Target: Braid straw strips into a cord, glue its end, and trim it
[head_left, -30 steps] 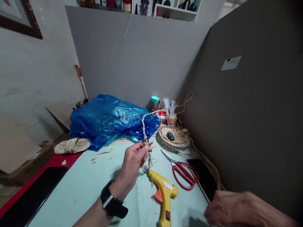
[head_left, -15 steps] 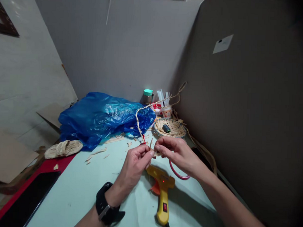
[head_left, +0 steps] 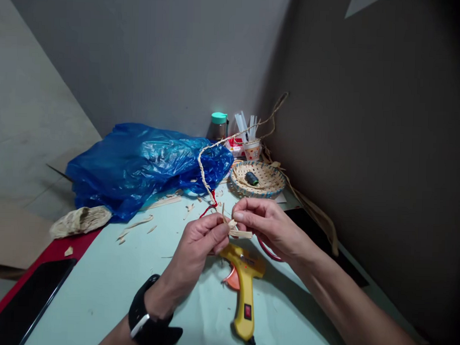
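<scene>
Between thumb and fingers, my left hand [head_left: 201, 242] pinches the near end of a pale braided straw cord [head_left: 202, 172]. Its far part loops up toward the corner of the walls. Loose straw strips [head_left: 242, 234] stick out at the fingertips. My right hand [head_left: 268, 221] is closed at the thumb and fingertips on one of these strips, close beside the left. A red thread [head_left: 214, 198] is on the cord just beyond my left hand. Under both hands lies a yellow glue gun [head_left: 245, 294] with an orange trigger, partly covered at its nozzle.
A woven basket [head_left: 235, 185] holding a dark thread spool [head_left: 251, 179] stands behind my right hand. Beyond are a cup [head_left: 252, 152] of glue sticks and a green-lidded jar [head_left: 218, 126]. A blue plastic bag [head_left: 139, 164], a straw bundle [head_left: 81, 221] and a black phone-like slab [head_left: 33, 301] lie left.
The view has tilted downward, so things sit higher. My hands stay close together at the cord's end, and the loose straw strips now show more between them.
</scene>
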Motion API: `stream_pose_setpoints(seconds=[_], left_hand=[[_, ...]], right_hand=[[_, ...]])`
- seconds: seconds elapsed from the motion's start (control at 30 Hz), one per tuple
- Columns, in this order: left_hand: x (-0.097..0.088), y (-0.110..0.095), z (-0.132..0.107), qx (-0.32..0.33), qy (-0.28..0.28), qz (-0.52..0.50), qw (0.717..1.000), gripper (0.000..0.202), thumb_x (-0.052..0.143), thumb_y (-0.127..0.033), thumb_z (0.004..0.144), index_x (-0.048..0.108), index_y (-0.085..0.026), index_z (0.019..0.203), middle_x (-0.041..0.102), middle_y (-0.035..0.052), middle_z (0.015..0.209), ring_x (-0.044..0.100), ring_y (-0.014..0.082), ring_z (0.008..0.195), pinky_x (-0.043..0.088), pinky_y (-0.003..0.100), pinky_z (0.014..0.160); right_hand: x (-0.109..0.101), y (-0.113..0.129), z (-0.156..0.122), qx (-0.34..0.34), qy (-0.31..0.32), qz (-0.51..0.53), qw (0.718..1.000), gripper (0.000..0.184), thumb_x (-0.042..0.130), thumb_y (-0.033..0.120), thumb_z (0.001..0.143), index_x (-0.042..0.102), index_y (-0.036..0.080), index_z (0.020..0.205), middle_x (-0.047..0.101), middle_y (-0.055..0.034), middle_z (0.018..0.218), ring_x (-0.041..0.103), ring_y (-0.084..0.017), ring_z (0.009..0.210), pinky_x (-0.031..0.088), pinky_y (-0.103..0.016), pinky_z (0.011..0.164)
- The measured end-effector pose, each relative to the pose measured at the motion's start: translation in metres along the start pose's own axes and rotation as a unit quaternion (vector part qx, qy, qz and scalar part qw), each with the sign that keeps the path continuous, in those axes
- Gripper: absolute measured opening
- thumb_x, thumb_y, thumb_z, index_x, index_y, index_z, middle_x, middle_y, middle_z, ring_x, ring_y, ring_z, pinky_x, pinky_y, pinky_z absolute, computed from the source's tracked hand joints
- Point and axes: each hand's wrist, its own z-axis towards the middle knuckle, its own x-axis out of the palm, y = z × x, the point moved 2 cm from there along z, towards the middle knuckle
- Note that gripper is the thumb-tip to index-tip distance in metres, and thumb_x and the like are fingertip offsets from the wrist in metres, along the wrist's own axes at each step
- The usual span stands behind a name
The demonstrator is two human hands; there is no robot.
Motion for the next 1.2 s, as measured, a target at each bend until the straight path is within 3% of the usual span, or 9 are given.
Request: stream_pose_setpoints(seconds=[0.23, 0.6, 0.67, 0.8, 1.0, 1.2], left_hand=[[0.003, -0.005, -0.007, -0.015, -0.006, -0.016, 1.000, 0.026, 0.056, -0.036, 0.091, 0.058, -0.020, 0.072, 0.046, -0.0020, 0.059, 0.033, 0.0123, 0.057, 0.028, 0.026, 0.057], [0.005, -0.017, -0.012, -0.055, 0.049, -0.055, 0.996, 0.018, 0.049, -0.030, 0.092, 0.057, -0.017, 0.083, 0.051, -0.0013, 0.061, 0.029, 0.0104, 0.054, 0.021, 0.027, 0.054], [0.005, -0.017, -0.011, -0.051, 0.044, -0.047, 0.997, 0.019, 0.050, -0.029, 0.092, 0.056, -0.017, 0.080, 0.051, -0.0022, 0.059, 0.026, 0.0096, 0.053, 0.019, 0.027, 0.053], [0.004, -0.014, -0.009, -0.039, 0.026, -0.028, 0.999, 0.025, 0.053, -0.029, 0.092, 0.051, -0.017, 0.070, 0.046, -0.0040, 0.056, 0.029, 0.0090, 0.054, 0.022, 0.027, 0.055], [0.004, -0.017, -0.008, -0.012, 0.027, 0.077, 0.997, 0.025, 0.051, -0.027, 0.093, 0.056, -0.016, 0.071, 0.043, -0.0041, 0.059, 0.036, 0.0101, 0.060, 0.028, 0.027, 0.061], [0.002, -0.013, -0.007, -0.022, 0.020, 0.091, 0.995, 0.023, 0.052, -0.026, 0.092, 0.057, -0.016, 0.072, 0.041, -0.0041, 0.060, 0.033, 0.0096, 0.058, 0.025, 0.027, 0.056]], right_hand=[[0.000, 0.007, -0.002, -0.061, -0.050, -0.057, 0.995, 0.018, 0.068, 0.033, 0.083, 0.062, 0.017, 0.080, 0.056, 0.0026, 0.073, 0.049, -0.009, 0.065, 0.039, -0.020, 0.061], [-0.001, 0.012, -0.006, -0.110, -0.013, -0.079, 0.991, 0.006, 0.065, 0.023, 0.088, 0.062, 0.018, 0.086, 0.056, 0.0014, 0.079, 0.052, -0.008, 0.069, 0.043, -0.019, 0.062], [-0.002, 0.012, -0.006, -0.138, -0.012, -0.093, 0.986, 0.001, 0.063, 0.020, 0.089, 0.062, 0.020, 0.089, 0.057, 0.0017, 0.081, 0.053, -0.009, 0.071, 0.044, -0.020, 0.065], [-0.002, 0.015, -0.009, -0.188, 0.008, -0.163, 0.968, 0.010, 0.058, 0.014, 0.091, 0.064, 0.023, 0.091, 0.060, 0.0020, 0.085, 0.055, -0.009, 0.077, 0.045, -0.021, 0.071], [-0.002, 0.017, -0.008, -0.142, -0.003, -0.227, 0.964, 0.012, 0.059, 0.021, 0.091, 0.062, 0.022, 0.103, 0.060, 0.0018, 0.084, 0.055, -0.011, 0.075, 0.045, -0.023, 0.069], [0.000, 0.019, -0.005, -0.196, 0.042, -0.242, 0.949, 0.006, 0.067, 0.019, 0.087, 0.071, 0.018, 0.090, 0.064, -0.0017, 0.087, 0.059, -0.014, 0.083, 0.046, -0.025, 0.075]])
